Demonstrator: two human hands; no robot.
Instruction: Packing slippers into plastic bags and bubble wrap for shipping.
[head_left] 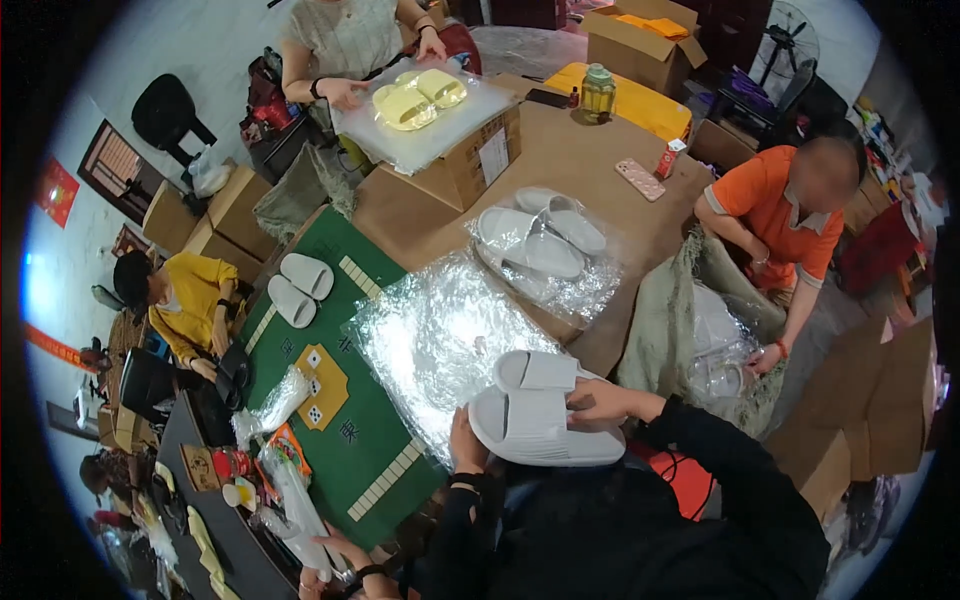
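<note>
I hold a white slipper pair beside the shiny bags.
The white slippers (538,425) are at the near right edge of the clear plastic bags (425,345); my left fingers (464,436) are clamped on their left end, I think to carry weight, while my right fingers (592,398) lie over the right part, probably keeping both together; whether these grip, I cannot tell. Left of the bags, another white pair (300,290) stands on the green mat (400,415). Beyond the bags, wrapped slippers (545,238) lie on the desk (590,155); farther, yellow slippers (418,98) rest above a carton (462,182), perhaps for easier reach.
</note>
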